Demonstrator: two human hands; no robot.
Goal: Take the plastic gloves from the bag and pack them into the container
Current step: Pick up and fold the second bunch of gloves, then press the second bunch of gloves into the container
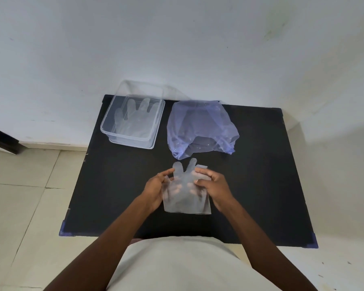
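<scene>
Seen from above, a person is holding one clear plastic glove over the black surface, left hand and right hand each pinching a side edge. The container, already holding gloves, is sitting far left, beside the bag. Keeping the glove taut and flat should help it lie neatly inside.

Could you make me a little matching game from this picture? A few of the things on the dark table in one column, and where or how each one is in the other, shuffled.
1. clear container
2. blue bag
3. glove in both hands
4. black table

a. held up over the table's near middle
b. far left, a glove lying inside
c. under everything
d. crumpled, far right of the container

Pairs: 1-b, 2-d, 3-a, 4-c
</scene>
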